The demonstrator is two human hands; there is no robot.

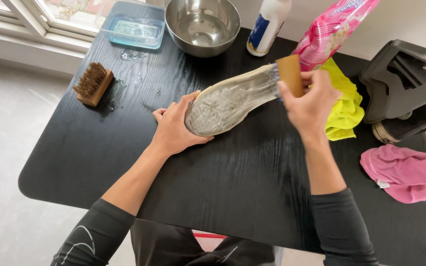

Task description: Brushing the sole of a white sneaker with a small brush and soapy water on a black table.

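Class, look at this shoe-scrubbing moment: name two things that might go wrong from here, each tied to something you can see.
1. The left hand steadies the shoe only at its toe end, sole up; a hard stroke of the brush in the right hand might twist it loose.
2. Water already lies on the black table near the spare brush; more splashes may spread towards the yellow cloth.
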